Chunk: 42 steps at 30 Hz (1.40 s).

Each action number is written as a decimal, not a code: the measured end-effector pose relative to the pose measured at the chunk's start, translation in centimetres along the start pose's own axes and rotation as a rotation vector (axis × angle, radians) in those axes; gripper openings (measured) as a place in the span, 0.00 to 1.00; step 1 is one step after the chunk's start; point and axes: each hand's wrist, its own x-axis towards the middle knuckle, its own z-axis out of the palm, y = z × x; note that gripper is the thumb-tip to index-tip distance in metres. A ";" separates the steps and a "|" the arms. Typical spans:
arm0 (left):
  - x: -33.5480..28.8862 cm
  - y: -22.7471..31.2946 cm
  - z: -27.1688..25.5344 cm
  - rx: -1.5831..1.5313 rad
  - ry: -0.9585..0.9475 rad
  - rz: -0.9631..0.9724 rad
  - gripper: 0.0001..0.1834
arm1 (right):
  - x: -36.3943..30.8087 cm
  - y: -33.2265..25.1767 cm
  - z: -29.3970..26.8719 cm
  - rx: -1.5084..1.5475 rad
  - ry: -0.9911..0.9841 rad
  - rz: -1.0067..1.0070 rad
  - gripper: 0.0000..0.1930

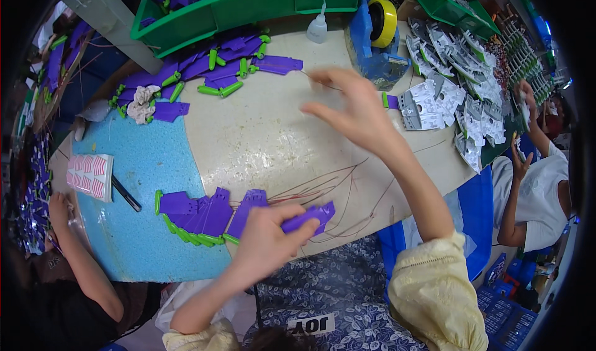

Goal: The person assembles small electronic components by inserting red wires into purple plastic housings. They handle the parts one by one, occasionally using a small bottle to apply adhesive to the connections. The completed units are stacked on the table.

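My left hand [268, 234] is closed around a purple plastic part [323, 214] near the front edge of the table. Beside it, a fanned row of purple parts with green ends [208, 217] lies partly on the blue mat. Thin dark and reddish wires [338, 186] trail over the table around the held part. My right hand [351, 103] is raised over the far side, thumb and fingers apart and slightly blurred. Close to its fingertips, a thin wire runs from a purple part [279, 64] at the edge of the far pile.
A green bin [248, 9], a glue bottle [317, 27] and a blue tape dispenser [379, 59] stand at the back. Grey-white plastic parts [434, 103] pile up right. A patterned packet [90, 176] and black pen [126, 194] lie left. Other people's arms [87, 258] reach in at both sides.
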 end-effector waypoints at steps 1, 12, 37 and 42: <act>-0.2 -0.2 0.2 0.191 0.106 0.082 0.11 | 1.6 2.6 2.7 -0.095 0.129 -0.101 0.23; -0.5 0.6 -3.0 0.577 0.329 0.525 0.10 | -6.0 3.1 -3.0 -0.444 0.006 0.208 0.15; 2.8 1.0 -0.7 0.905 0.253 0.480 0.12 | -3.4 1.1 1.5 0.269 -0.277 0.201 0.06; 3.3 1.1 -0.8 0.912 0.209 0.454 0.14 | -4.3 0.5 1.5 0.058 -0.220 -0.093 0.12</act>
